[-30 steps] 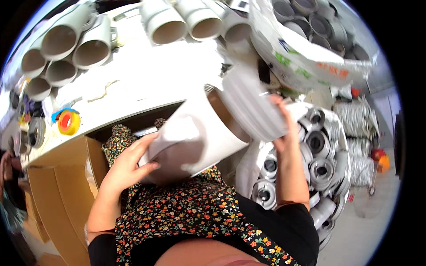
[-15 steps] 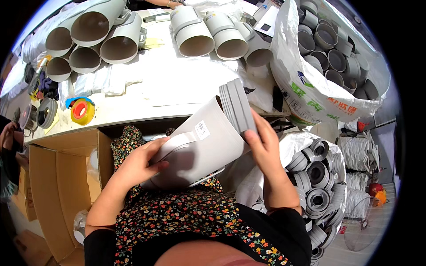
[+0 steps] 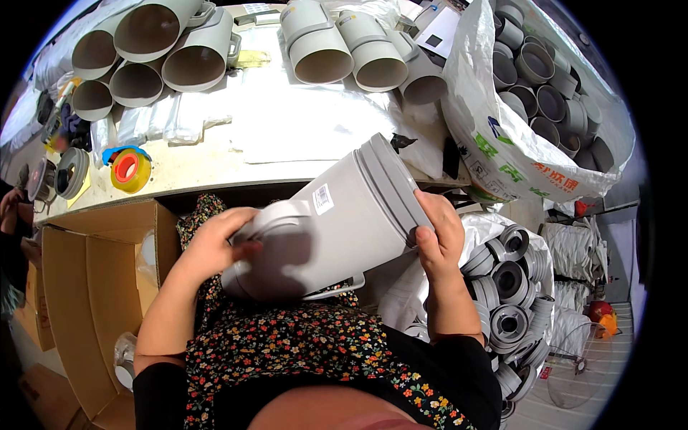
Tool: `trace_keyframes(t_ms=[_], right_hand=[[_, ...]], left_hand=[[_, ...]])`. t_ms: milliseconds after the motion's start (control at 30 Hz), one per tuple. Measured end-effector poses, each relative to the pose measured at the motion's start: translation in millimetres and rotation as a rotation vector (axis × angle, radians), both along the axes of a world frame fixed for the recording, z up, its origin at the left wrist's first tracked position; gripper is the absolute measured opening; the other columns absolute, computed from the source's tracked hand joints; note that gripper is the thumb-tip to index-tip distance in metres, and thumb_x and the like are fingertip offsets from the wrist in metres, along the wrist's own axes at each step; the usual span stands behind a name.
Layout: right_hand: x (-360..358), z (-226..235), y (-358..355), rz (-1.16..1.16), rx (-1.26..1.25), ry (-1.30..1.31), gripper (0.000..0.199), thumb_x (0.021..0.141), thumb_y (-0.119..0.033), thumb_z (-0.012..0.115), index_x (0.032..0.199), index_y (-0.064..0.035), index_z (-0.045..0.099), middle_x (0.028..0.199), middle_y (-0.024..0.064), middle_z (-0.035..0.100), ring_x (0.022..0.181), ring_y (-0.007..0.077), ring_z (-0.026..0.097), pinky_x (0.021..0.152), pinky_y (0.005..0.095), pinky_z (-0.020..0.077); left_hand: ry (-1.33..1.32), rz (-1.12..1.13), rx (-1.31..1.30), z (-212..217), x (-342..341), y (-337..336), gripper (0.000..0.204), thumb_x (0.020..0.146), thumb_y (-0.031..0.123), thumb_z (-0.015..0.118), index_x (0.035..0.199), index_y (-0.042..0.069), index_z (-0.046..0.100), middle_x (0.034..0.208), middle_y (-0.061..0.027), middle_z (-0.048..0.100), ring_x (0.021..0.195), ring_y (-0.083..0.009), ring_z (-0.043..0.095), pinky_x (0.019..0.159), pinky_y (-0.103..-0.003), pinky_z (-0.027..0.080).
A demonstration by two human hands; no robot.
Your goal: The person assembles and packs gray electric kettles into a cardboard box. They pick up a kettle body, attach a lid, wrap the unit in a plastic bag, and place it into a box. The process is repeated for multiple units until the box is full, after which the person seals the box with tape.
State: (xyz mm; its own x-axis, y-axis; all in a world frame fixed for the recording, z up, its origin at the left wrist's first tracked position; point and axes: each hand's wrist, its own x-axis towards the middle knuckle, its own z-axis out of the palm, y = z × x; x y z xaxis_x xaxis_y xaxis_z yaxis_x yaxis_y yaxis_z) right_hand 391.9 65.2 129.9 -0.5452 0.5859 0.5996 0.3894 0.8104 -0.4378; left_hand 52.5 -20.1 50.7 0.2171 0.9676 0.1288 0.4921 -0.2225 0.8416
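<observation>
Between the two hands, a large grey tumbler lies slanted over the lap, its mouth end pointing away and to the right. The left hand is half curled at the base end by the handle — thumb blurred — and seems to steady the body there. The right hand bends around the edge of the grey lid, thumb nearest the person, a hold that probably keeps it square to the mouth; whether it sits fully home I cannot tell. Beside the right forearm, a white sack holds loose lids, apparently for short reach. Ahead of both hands, other tumblers lie on the table, open ends toward the person — perhaps for easy picking.
</observation>
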Motion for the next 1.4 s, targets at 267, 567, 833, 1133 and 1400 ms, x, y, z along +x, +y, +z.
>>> trace_keyframes(t_ms=[267, 567, 833, 1133, 1400], right_hand=[[-2.3, -0.1, -3.9, -0.003, -0.034, -0.090, 0.038, 0.085, -0.027, 0.052, 0.110, 0.0016, 0.058, 0.098, 0.0172, 0.061, 0.083, 0.0315, 0.058, 0.076, 0.0374, 0.0446], [-0.7, 9.7, 16.2, 0.177, -0.124, -0.023, 0.040, 0.086, -0.026, 0.052, 0.114, 0.0015, 0.055, 0.106, 0.0181, 0.059, 0.096, 0.0304, 0.056, 0.085, 0.0359, 0.0419], [-81.9, 25.1, 39.8, -0.031, -0.157, -0.252, 0.038, 0.087, -0.029, 0.050, 0.104, 0.0035, 0.057, 0.088, 0.0185, 0.059, 0.089, 0.0331, 0.055, 0.079, 0.0365, 0.0423], [-3.7, -47.6, 62.2, 0.405, -0.625, 0.519, 0.053, 0.092, -0.042, 0.036, 0.070, -0.0005, 0.061, 0.078, 0.0167, 0.064, 0.079, 0.0276, 0.058, 0.092, 0.0433, 0.0365], [-18.7, -19.9, 104.8, 0.433, -0.564, 0.629, 0.035, 0.092, -0.025, 0.043, 0.075, 0.0000, 0.059, 0.078, 0.0158, 0.061, 0.080, 0.0240, 0.059, 0.084, 0.0365, 0.0433]], left_hand=[[-0.025, 0.027, -0.060, -5.7, 3.4, 1.2, 0.036, 0.076, 0.018, 0.068, 0.104, 0.001, 0.056, 0.098, -0.0165, 0.061, 0.088, -0.0288, 0.060, 0.077, -0.035, 0.047], [-0.002, -0.037, -0.277, 36.2, 10.3, -18.7, 0.031, 0.072, 0.014, 0.071, 0.097, 0.003, 0.058, 0.083, -0.0088, 0.061, 0.076, -0.0175, 0.060, 0.068, -0.031, 0.047], [0.366, -0.468, -0.167, 24.4, 63.6, -29.9, 0.022, 0.082, 0.016, 0.059, 0.102, 0.008, 0.059, 0.086, -0.0116, 0.063, 0.080, -0.0229, 0.062, 0.070, -0.034, 0.048], [-0.529, 0.502, -0.246, -80.6, -40.9, 19.5, 0.054, 0.095, 0.039, 0.036, 0.129, -0.003, 0.039, 0.128, -0.0154, 0.046, 0.121, -0.0216, 0.041, 0.102, -0.033, 0.032], [-0.276, -0.089, 0.164, -34.7, 43.0, 19.1, 0.072, 0.091, 0.055, 0.029, 0.137, -0.001, 0.026, 0.137, -0.0197, 0.037, 0.126, -0.0305, 0.038, 0.102, -0.037, 0.030]])
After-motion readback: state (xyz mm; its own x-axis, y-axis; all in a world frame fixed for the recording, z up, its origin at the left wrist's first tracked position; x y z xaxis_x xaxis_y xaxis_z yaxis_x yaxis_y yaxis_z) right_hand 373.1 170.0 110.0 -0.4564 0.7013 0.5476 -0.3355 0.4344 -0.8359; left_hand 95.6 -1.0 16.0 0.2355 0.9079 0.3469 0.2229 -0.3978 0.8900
